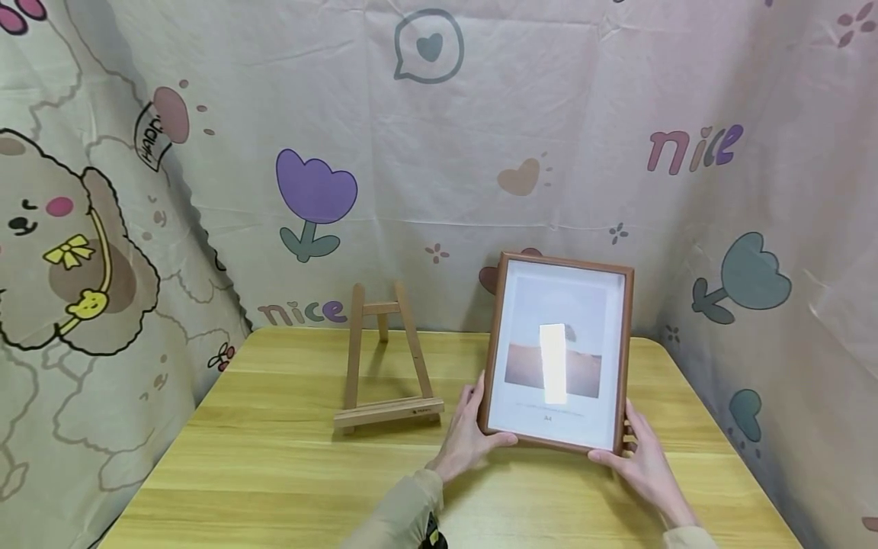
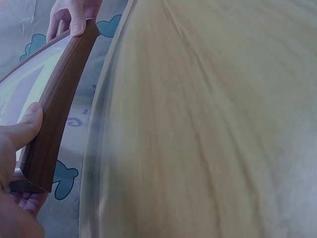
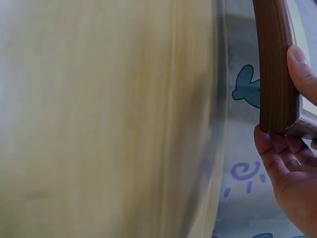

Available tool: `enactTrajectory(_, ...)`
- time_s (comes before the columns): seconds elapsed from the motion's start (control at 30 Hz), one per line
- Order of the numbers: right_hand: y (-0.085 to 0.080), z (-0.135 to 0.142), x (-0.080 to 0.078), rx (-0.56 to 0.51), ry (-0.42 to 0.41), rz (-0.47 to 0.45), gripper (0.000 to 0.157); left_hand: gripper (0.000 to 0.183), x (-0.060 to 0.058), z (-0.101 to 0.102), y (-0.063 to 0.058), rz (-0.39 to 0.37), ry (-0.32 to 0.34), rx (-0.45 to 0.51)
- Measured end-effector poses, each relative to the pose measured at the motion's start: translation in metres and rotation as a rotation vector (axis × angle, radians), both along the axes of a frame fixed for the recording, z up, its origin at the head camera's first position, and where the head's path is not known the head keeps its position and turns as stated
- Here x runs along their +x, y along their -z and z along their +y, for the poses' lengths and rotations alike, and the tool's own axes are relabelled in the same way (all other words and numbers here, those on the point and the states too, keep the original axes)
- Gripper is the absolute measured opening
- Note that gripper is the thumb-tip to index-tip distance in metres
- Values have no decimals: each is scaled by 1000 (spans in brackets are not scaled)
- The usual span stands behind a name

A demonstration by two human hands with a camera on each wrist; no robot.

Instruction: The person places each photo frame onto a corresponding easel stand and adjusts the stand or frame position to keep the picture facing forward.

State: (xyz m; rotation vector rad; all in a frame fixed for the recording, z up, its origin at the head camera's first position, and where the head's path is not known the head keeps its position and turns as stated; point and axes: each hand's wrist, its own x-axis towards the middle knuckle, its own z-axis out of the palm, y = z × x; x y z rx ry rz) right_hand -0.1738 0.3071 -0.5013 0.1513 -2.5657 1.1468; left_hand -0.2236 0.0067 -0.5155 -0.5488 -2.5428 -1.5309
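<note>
Both hands hold a brown wooden picture frame (image 1: 581, 425) upright above the table, its front with a pale landscape print facing the head camera. The left hand (image 1: 468, 438) grips the lower left corner, thumb over the front edge and fingers round the side. At the lower right corner the right hand (image 1: 642, 461) holds the frame the same way; the right wrist view shows its fingers (image 3: 271, 153) beneath the corner and its thumb on the front. A small wooden easel (image 1: 389, 412) stands on the table left of the frame, untouched, its ledge facing forward.
The light wood-grain table (image 1: 274, 473) spans the lower part of the head view. A printed curtain (image 1: 425, 137) with flowers and words hangs behind it and along both sides. Glare covers part of the frame's pane.
</note>
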Motion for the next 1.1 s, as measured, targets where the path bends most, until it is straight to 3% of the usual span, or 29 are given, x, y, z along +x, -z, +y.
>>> enactTrajectory(0.3,-5,-7,-5,-8,-10,18,115,121,-1,-6,-5,30,-2,29)
enactTrajectory(0.6,-9,-14,-16,-9,-28,86,114,119,-3,-13,-12,117,-31,58)
enactTrajectory(0.83,-8,-17,-31,-32,-67,166,114,119,-8,-17,-16,157,-62,80)
enactTrajectory(1.1,-12,-24,-48,-20,-91,191,114,116,-16,-25,-18,245,-111,60)
